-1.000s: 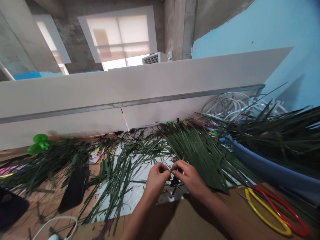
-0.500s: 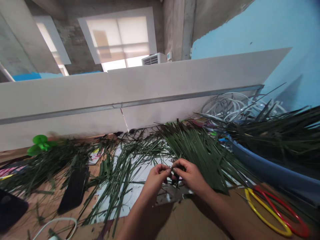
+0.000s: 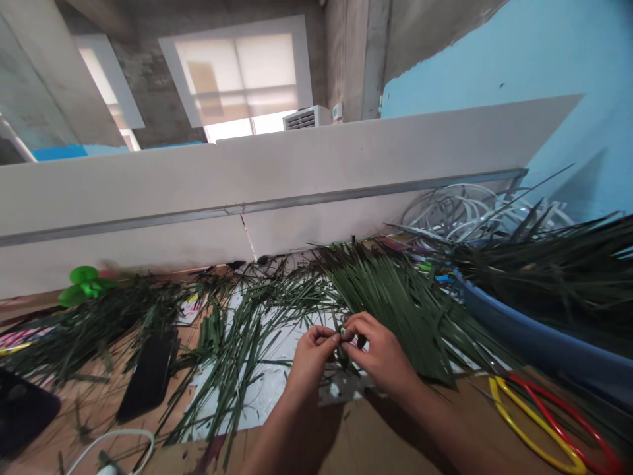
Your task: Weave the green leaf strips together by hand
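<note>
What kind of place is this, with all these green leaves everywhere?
It looks like a craft workshop, maybe: there are heaps of strips of green palm leaf, a blue tub holding more, and scissors with red and yellow handles.

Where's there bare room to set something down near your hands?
Bare cardboard lies below the left hand and right hand, short of the yellow-and-red scissors. Tabletop shows left of the black phone. Palm-leaf strips crowd behind the hands, up to the blue tub.
</note>
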